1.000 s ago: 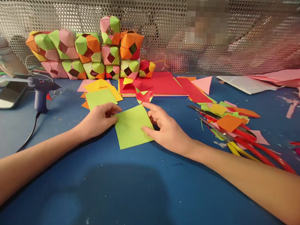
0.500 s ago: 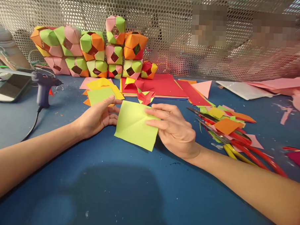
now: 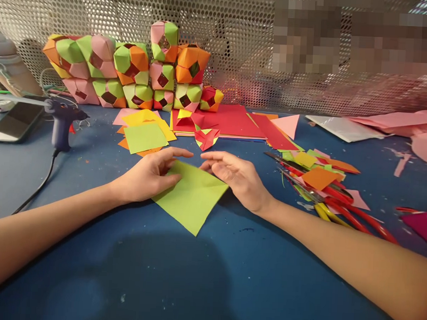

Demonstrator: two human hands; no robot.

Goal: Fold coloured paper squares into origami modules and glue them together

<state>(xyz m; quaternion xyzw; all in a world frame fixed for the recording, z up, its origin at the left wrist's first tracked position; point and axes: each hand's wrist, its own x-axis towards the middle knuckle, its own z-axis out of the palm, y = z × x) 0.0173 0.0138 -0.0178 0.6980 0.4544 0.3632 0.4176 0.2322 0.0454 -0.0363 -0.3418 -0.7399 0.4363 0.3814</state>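
A light green paper square (image 3: 192, 197) is turned with one corner toward me, low over the blue tabletop, and a faint crease runs across it. My left hand (image 3: 145, 176) grips its left side, thumb on top and index finger stretched out past the far corner. At the paper's right corner is my right hand (image 3: 239, 177), fingers extended and apart; whether it touches the sheet I cannot tell. Just beyond the fingers lies a small folded red and green paper piece (image 3: 206, 139). To its left another green square (image 3: 146, 137) tops a stack of yellow, orange and pink paper.
Folded paper balls (image 3: 131, 64) stand stacked against a perforated metal screen (image 3: 241, 19). A glue gun (image 3: 61, 125) with its cord is at left, beside a phone (image 3: 15, 120). Scissors (image 3: 334, 203) lie among paper scraps at right. Red sheets (image 3: 232, 120) are behind.
The green square has been turned so a corner points toward me and lowered slightly. My left hand has taken hold of its left side; my right fingers have come off its face.
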